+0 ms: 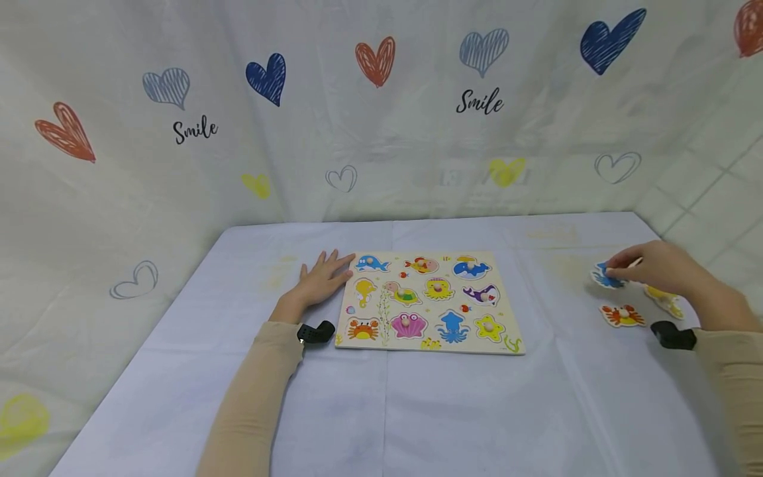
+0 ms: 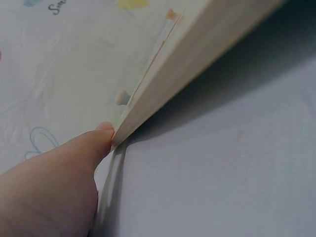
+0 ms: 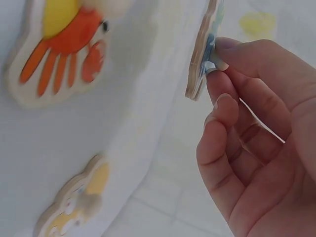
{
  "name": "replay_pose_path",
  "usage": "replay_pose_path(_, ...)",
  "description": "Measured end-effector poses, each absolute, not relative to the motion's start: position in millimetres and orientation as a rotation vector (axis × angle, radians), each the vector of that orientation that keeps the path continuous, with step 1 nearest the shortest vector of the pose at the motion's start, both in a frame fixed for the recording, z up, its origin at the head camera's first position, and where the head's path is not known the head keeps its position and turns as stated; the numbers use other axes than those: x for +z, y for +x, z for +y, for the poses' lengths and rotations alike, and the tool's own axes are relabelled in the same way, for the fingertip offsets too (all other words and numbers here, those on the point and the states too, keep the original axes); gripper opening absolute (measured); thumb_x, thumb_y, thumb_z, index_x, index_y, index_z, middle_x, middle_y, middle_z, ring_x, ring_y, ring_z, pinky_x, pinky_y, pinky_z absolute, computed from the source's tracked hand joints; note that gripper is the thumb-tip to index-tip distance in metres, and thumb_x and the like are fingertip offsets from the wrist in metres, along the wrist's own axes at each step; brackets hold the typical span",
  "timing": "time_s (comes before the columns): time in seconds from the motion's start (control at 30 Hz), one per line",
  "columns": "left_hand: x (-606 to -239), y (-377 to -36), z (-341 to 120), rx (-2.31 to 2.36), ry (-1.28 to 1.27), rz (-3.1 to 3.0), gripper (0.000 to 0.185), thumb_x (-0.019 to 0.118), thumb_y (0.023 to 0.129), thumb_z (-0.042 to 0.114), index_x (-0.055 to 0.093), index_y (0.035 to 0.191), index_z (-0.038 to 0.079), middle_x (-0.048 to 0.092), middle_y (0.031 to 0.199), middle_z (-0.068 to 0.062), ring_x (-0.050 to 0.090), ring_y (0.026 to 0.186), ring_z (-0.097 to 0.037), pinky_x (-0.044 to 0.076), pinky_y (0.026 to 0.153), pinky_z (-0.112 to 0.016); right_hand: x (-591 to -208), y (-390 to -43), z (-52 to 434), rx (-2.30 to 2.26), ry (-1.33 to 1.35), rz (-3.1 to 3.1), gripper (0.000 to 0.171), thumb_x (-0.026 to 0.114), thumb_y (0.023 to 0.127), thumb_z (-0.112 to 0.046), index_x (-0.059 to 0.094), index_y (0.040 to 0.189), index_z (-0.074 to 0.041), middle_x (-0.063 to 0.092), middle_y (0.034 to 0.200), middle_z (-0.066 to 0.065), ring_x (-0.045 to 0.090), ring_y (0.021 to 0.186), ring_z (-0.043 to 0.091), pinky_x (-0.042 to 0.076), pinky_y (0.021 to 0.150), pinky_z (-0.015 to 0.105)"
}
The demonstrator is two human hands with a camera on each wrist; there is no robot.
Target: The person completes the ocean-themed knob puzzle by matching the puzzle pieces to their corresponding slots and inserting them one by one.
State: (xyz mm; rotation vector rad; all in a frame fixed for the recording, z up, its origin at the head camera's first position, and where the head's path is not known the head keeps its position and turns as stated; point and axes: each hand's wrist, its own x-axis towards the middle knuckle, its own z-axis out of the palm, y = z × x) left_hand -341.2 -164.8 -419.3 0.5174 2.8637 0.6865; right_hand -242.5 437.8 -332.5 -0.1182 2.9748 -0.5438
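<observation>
Fingers of the right hand pinch the peg of a blue piece out on the cloth, well right of the puzzle board, with a crab piece and a yellow piece just beside. Left hand lies flat and relaxed, touching the board's left edge, bracing it. Best move, I'd say: lift straight by the peg, keep that brace firm, and clear the neighbours.

I've got a blue puzzle piece pinched by its knob, off right of the wooden puzzle board, which lies flat.
</observation>
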Motion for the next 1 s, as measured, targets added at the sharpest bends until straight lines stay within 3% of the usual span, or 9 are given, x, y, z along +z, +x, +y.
replay_pose_path(0.37, -420, -340, -165, 0.692, 0.509, 2.860, 0.062, 0.041, 0.108, 0.054, 0.030, 0.163, 0.030, 0.008, 0.171, -0.013, -0.007, 0.156, -0.036, -0.011, 0.115, -0.069, -318, -242, 388, -0.567, -0.284, 3.013, 0.031, 0.074, 0.096, -0.024, 0.075, 0.109, 0.004, 0.069, 0.087, 0.001, 0.053, 0.076, 0.020, 0.045, 0.060, 0.032)
replay_pose_path(1.0, -423, -344, -165, 0.692, 0.512, 2.865, 0.062, 0.040, 0.107, 0.055, 0.030, 0.163, 0.030, 0.008, 0.171, -0.013, -0.007, 0.156, -0.037, -0.012, 0.115, -0.069, -314, -222, 291, -0.659, -0.593, 3.004, 0.013, 0.080, 0.091, -0.016, 0.080, 0.102, -0.008, 0.062, 0.085, -0.005, 0.050, 0.078, 0.019, 0.042, 0.057, 0.026)
